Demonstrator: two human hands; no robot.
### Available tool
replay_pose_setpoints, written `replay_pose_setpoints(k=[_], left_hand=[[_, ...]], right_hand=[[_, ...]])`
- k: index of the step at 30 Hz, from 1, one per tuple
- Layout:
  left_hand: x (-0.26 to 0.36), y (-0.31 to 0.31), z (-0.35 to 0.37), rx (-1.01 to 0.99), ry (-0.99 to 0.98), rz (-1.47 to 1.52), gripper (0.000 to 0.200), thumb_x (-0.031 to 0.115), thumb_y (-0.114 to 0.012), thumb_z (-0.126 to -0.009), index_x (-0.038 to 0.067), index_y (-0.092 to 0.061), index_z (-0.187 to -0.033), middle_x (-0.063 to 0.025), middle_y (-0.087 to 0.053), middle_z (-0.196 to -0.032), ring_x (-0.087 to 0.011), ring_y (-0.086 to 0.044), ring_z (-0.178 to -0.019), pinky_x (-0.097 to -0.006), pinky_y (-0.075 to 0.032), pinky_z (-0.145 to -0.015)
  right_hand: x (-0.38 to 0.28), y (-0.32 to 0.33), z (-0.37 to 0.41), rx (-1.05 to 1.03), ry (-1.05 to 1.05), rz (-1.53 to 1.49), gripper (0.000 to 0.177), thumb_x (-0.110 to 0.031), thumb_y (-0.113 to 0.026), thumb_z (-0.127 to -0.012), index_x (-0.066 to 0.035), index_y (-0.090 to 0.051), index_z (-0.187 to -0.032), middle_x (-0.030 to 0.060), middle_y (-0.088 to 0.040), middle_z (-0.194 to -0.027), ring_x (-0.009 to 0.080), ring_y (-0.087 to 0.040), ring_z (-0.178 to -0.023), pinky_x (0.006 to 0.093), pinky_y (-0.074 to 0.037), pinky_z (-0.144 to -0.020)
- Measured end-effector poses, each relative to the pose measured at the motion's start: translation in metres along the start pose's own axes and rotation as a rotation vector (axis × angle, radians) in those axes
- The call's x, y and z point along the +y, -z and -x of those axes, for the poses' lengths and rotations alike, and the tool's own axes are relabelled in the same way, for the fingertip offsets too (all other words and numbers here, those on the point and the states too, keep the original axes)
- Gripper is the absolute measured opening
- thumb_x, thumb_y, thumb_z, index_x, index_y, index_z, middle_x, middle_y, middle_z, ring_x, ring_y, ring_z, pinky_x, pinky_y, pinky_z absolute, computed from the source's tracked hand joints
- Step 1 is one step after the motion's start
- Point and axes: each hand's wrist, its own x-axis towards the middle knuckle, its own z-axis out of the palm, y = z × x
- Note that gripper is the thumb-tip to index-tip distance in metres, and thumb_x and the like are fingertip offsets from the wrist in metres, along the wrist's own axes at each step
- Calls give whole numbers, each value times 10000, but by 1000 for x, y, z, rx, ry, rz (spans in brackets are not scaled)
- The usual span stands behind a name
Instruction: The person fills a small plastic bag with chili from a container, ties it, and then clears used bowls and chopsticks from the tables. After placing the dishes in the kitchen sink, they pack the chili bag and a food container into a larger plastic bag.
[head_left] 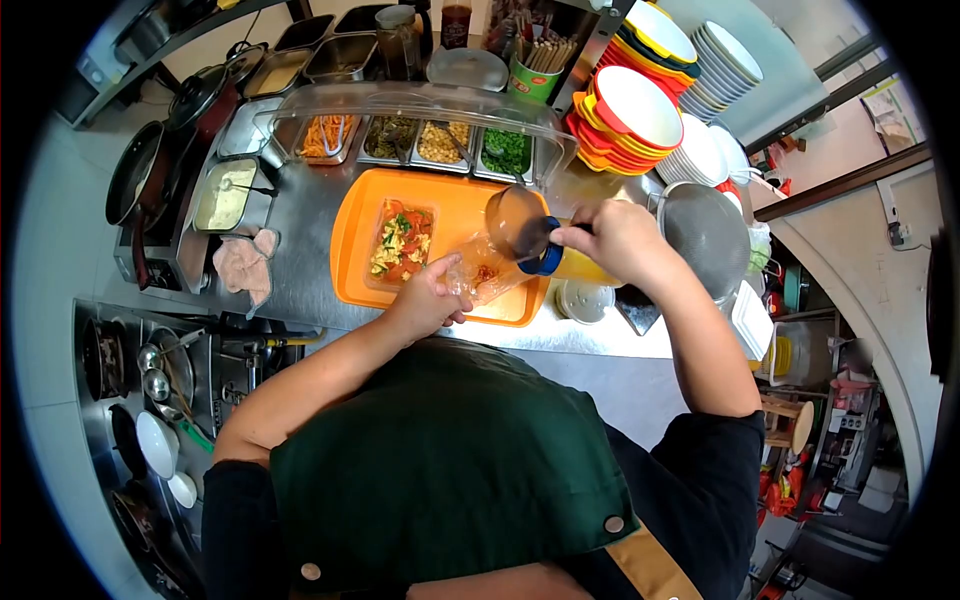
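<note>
Probably a restaurant kitchen: steel counter (305,250), ingredient pans (445,142), stacked bowls (630,110).

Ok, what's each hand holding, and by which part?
Left hand grips the bag by its near end, above the tray. Right hand holds a ladle-like scoop by its yellow handle, just behind the blue collar.
</note>
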Motion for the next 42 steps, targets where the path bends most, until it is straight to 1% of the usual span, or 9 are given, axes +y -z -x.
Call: replay_pose_setpoints(k=[5, 13, 19, 24, 28, 33, 37, 40, 42], left_hand=[[4, 3, 5, -101, -64, -187, 671, 73, -581, -759, 42, -197, -1309, -53, -587, -676, -77, -533, -567, -188, -414, -505], [16, 10, 12, -232, -148, -531, 652, 162, -584, -776, 60, -220, -1307, -78, -610, -726, -108, -552, -673, -226, -424, -662], [-26, 27, -20, -4, -401, -283, 604, 138, -584, -729, 58, -313, -1263, -100, -577, -685, -131, -538, -618, -262, -442, -610], [21, 21, -2, 34, -275, -215, 591, 133, -589, -730, 66, -332, -1258, -35, -512, -619, -85, -467, -574, -231, -414, -561], [25, 24, -7, 15, -204, -214, 586, 114, -590, -731, 62, -336, -1257, 3, -459, -610, -71, -444, -584, -209, -395, -571], [16, 27, -10, 48, -249, -147, 564, 86, -575, -734, 73, -348, -1250, -23, -476, -698, -105, -465, -628, -234, -411, -628], [30, 25, -4, 5, -225, -375, 518, 56, -553, -714, 65, -389, -1205, -94, -461, -871, -167, -489, -730, -267, -421, -678], [15, 26, -8, 61, -380, -542, 470, 47, -573, -707, 73, -432, -1155, -70, -464, -898, -132, -495, -718, -237, -420, -634], [18, 25, -3, 82, -320, -472, 473, 58, -568, -701, 64, -427, -1153, -86, -468, -898, -166, -494, -737, -268, -419, -672]], right_hand=[[30, 10, -6, -41, -200, -698, 358, -358, -580, -774, -17, -577, -667, -18, -464, -519, 57, -380, -483, 221, -334, -450], [43, 51, -37, 196, -220, -1428, 343, -382, -459, -843, -59, -559, -786, -50, -471, -591, 26, -398, -520, 169, -294, -461], [40, 28, -125, 454, 235, -1278, 146, -219, -531, -829, -83, -529, -882, -54, -508, -750, 35, -451, -631, 174, -384, -573], [32, -20, -231, 645, 315, -873, 180, -190, -547, -805, -16, -538, -855, 57, -541, -703, 133, -512, -669, 250, -408, -613], [28, -46, -304, 782, 17, -717, 271, -284, -503, -807, -20, -550, -853, 179, -581, -815, 332, -551, -767, 369, -420, -669], [77, -105, -407, 613, -296, -652, 310, -261, -388, -837, 3, -536, -904, 218, -578, -852, 331, -558, -830, 382, -430, -683], [87, -103, -402, 217, -486, -1316, 255, -195, -401, -825, -8, -542, -926, 131, -579, -793, 237, -584, -770, 394, -455, -617], [57, -63, -348, 192, -534, -1241, 272, -153, -459, -766, 48, -528, -935, 166, -562, -917, 270, -560, -793, 350, -448, -652], [55, -62, -325, 890, -88, -319, 239, -140, -492, -767, 27, -526, -935, 173, -563, -897, 265, -557, -764, 327, -447, -655]])
